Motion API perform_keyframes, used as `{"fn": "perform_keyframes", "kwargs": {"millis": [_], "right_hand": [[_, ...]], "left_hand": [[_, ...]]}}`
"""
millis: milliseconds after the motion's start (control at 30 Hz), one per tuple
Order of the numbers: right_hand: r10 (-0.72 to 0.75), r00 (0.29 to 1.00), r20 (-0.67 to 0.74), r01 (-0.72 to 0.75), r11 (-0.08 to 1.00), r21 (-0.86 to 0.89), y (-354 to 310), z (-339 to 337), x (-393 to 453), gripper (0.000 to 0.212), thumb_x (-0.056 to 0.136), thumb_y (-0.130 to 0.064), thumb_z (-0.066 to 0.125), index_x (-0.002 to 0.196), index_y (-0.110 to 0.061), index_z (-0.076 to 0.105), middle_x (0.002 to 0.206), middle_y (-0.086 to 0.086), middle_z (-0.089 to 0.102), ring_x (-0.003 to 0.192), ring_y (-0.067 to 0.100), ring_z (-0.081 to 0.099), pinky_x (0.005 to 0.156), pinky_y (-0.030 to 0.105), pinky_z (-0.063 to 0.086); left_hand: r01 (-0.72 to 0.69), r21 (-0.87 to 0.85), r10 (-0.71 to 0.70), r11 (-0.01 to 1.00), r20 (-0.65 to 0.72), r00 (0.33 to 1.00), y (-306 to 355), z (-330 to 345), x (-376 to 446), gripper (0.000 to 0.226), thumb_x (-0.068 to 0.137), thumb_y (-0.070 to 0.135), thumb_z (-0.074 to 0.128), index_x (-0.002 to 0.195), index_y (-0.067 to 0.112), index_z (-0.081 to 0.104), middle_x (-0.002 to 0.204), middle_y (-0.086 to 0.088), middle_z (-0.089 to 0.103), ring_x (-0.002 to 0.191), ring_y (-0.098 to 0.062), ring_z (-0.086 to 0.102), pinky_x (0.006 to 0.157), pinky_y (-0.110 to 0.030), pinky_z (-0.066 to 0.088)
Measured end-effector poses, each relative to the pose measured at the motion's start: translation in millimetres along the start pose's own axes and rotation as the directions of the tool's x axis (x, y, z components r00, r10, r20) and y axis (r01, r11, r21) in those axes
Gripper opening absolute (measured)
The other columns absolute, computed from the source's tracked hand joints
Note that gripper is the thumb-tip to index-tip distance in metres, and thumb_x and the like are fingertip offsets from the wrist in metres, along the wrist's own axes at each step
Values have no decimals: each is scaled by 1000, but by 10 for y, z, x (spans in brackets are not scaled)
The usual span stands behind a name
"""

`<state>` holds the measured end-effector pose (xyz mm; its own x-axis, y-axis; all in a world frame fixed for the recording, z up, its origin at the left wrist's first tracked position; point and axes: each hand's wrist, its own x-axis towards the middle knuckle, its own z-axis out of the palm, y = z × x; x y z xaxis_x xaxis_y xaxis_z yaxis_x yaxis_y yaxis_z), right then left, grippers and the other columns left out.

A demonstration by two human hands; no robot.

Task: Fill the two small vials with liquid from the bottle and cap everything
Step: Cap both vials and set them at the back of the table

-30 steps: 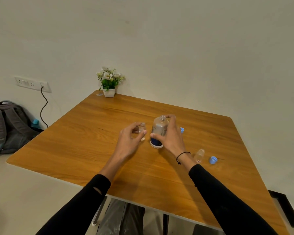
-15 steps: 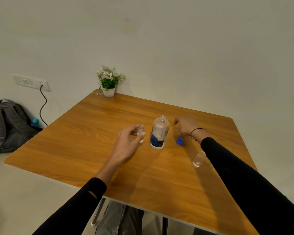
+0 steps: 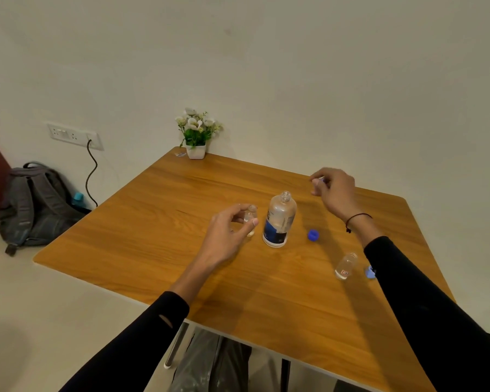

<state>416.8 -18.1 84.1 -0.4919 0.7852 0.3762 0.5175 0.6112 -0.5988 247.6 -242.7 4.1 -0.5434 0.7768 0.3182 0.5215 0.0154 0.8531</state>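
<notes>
Bottle (image 3: 279, 222) stands upright and uncapped at the middle of the table (image 3: 159, 239), and nobody is holding it now: a second ago the right hand (image 3: 335, 190) was wrapped round its body, and it has since let go and swung out to the far right side. That hand now hovers above the wood with thumb and forefinger pinched on something small and pale, most likely a vial cap (image 3: 318, 181), though it is too small to say for sure. The left hand (image 3: 229, 230) has not budged; its grip stays curled round the first vial (image 3: 251, 217), which stands just beside the bottle. The dark blue cap (image 3: 313, 235) lies on the table to the bottle's right. The second vial (image 3: 345, 265) stands well apart near the right sleeve, with a light blue cap (image 3: 370, 272) just beside it, half hidden. My read: pouring into the first vial is finished and capping it comes next, so the right hand must carry its piece back across to the left.
</notes>
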Motion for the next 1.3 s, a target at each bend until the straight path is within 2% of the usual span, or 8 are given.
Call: {"fn": "perform_keyframes", "kwargs": {"millis": [133, 433, 667, 833, 1000, 1100, 1200, 1300], "right_hand": [[-48, 998, -51, 60, 959, 278, -426, -77, -285, 9, 98, -14, 71, 106, -16, 67, 99, -3, 68, 84, 11, 75, 77, 27, 62], [-252, 962, 102, 204, 918, 341, -898, 137, -683, 18, 82, -19, 87, 85, -11, 71, 84, -2, 72, 78, 13, 66, 70, 32, 57], [-335, 914, 229, 283, 930, 234, -924, 74, -682, 20, 87, -11, 82, 101, -16, 69, 96, -5, 72, 89, 7, 68, 78, 20, 56], [-385, 862, 330, 394, 918, 45, -953, 35, -670, 12, 91, -13, 78, 101, -17, 74, 100, -2, 71, 93, 16, 66, 85, 33, 58], [-326, 846, 423, 482, 806, -343, -1065, -20, -643, 41, 90, -59, 69, 87, -18, 64, 80, -2, 60, 75, 21, 59, 62, 31, 46], [-307, 851, 426, 495, 740, -455, -1058, -61, -624, 67, 82, -81, 55, 98, -17, 66, 88, -1, 64, 79, 21, 62, 68, 38, 56], [-361, 765, 534, 532, 821, -207, -1028, -193, -591, 41, 94, -42, 72, 129, -26, 58, 110, -6, 59, 94, 14, 57, 79, 30, 50], [-363, 727, 582, 569, 793, -217, -1045, -195, -602, 14, 100, -17, 65, 112, -24, 62, 93, -3, 66, 78, 13, 60, 65, 30, 47]], "left_hand": [[-25, -3, 25, 1000, -3, 1000, 69, 13, -2, 40, 100, 37, 74, 138, 23, 71, 120, 10, 75, 109, -5, 69, 87, -43, 67], [-92, -33, 92, 995, -2, 996, 215, 28, -6, 36, 99, 34, 76, 133, 23, 73, 110, 11, 76, 104, -6, 71, 84, -42, 67], [-120, -2, 120, 993, -6, 993, 219, 36, -28, 38, 96, 35, 80, 130, 19, 74, 104, 10, 77, 100, -7, 72, 85, -22, 56], [-138, 27, 138, 990, -6, 990, 246, 73, -34, 31, 96, 34, 80, 122, 19, 75, 103, 7, 77, 99, -7, 71, 84, -22, 56], [-164, 38, 163, 986, 25, 986, 247, 102, -48, 24, 95, 28, 80, 117, 20, 77, 103, 10, 77, 99, -8, 71, 86, -28, 58], [-170, -2, 170, 985, 13, 985, 272, 109, -76, 17, 97, 28, 79, 113, 23, 77, 98, 12, 76, 95, -8, 70, 81, -22, 54], [-160, -11, 160, 987, 10, 987, 278, 92, -61, 27, 97, 34, 79, 121, 23, 76, 97, 11, 75, 95, -9, 70, 82, -21, 56], [-158, 15, 158, 987, 17, 987, 271, 90, -47, 29, 95, 34, 81, 120, 20, 76, 99, 9, 76, 97, -7, 70, 85, -22, 57]]}}
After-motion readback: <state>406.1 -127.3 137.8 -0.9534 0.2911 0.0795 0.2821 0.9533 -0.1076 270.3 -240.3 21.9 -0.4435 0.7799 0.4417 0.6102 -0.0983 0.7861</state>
